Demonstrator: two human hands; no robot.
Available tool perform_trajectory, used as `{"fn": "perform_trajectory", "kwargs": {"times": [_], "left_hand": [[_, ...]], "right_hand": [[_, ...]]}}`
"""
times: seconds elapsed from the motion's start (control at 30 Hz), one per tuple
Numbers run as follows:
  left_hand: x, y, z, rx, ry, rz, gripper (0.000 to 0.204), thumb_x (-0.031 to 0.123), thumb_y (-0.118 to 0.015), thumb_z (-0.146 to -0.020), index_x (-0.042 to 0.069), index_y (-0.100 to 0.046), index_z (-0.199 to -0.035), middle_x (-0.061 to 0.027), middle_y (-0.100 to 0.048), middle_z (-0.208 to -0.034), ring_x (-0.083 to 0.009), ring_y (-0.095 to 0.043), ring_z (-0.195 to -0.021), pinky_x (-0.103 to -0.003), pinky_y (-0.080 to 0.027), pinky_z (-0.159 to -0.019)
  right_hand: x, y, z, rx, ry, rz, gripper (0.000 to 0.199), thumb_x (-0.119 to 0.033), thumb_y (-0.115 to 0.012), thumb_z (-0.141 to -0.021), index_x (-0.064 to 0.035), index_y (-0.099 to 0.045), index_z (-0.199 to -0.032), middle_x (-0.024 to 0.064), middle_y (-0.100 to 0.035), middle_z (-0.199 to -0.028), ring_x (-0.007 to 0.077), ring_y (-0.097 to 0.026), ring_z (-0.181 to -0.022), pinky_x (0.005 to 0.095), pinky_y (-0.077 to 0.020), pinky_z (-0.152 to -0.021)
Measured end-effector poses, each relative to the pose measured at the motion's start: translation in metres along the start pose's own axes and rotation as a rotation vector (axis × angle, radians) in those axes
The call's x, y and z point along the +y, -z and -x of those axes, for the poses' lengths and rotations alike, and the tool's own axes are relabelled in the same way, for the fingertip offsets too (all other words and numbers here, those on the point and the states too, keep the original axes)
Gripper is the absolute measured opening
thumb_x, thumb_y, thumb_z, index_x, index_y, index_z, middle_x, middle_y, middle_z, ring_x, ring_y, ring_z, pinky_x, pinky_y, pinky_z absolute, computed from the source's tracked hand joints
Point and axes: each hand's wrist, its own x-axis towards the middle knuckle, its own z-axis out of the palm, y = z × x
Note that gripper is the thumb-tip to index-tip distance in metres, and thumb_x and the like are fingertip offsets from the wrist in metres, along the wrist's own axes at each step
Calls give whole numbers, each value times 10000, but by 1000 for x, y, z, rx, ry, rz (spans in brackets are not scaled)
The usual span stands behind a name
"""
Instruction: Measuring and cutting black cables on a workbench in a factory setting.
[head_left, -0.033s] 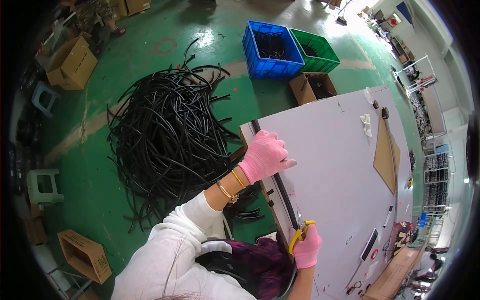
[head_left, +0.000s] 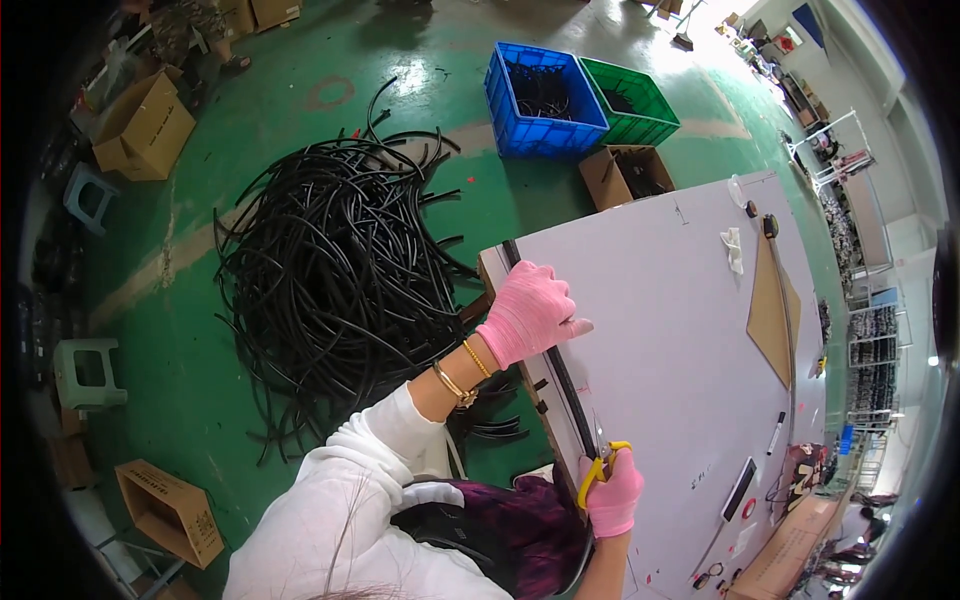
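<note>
A black rubber strip (head_left: 568, 388) lies along the left edge of the pale table (head_left: 660, 300). My left hand (head_left: 530, 312), in a pink glove, is closed over the strip towards its far end, with a bare thumb tip sticking out to the right. Lower down, my right hand (head_left: 613, 497), also gloved in pink, grips yellow-handled scissors (head_left: 588, 486). Their blades point away from me, close beside the strip; whether they touch it I cannot tell. The fingers beneath the left glove are partly hidden.
A large heap of black strips (head_left: 330, 260) covers the floor left of the table. Beyond stand a blue crate (head_left: 550, 138), a green crate (head_left: 650, 130) and a cardboard box (head_left: 603, 182). On the table are a brown board (head_left: 770, 320), a marker (head_left: 776, 432) and a tape measure (head_left: 770, 227).
</note>
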Motion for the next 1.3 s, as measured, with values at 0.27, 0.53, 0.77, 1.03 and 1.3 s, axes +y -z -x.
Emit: {"fn": "perform_trajectory", "kwargs": {"times": [0.27,0.53,0.77,1.03,1.3], "left_hand": [[12,13,-10,-221,165,-104,318,439,-661,-792,123,-690,-823,-67,-627,-879,-257,-580,-853,-415,-426,-800],[-23,-39,15,-60,7,-205,533,320,-663,-848,121,-524,-1323,-148,-439,-1426,-312,-415,-1296,-488,-293,-1090],[-30,-18,-12,-243,-35,-400,516,240,-538,-928,63,-469,-1407,-142,-415,-1484,-298,-416,-1338,-368,-317,-1121],[-45,-19,-18,-282,-116,-343,493,307,-420,-1000,130,-415,-1460,-124,-353,-1529,-300,-354,-1391,-375,-297,-1131],[-60,-23,-20,-323,-150,-380,490,318,-405,-1013,131,-408,-1466,-126,-363,-1522,-286,-348,-1395,-375,-282,-1139]], "right_hand": [[-1,0,1,-3,-21,-3,266,-105,-772,-737,-48,-557,-884,145,-610,-706,340,-626,-615,367,-483,-538],[9,26,27,-256,-117,-295,276,-173,-756,-814,-26,-601,-990,125,-549,-671,234,-473,-566,325,-453,-564],[97,145,206,-417,-533,-401,301,-203,-742,-833,-34,-601,-1038,109,-587,-696,164,-523,-616,329,-471,-610],[195,194,294,-122,-950,-770,241,-219,-681,-869,-16,-589,-960,123,-557,-699,200,-545,-649,340,-457,-626],[241,166,275,-280,-769,-56,368,-312,-734,-830,-2,-539,-864,201,-557,-749,371,-524,-679,395,-470,-658]]}}
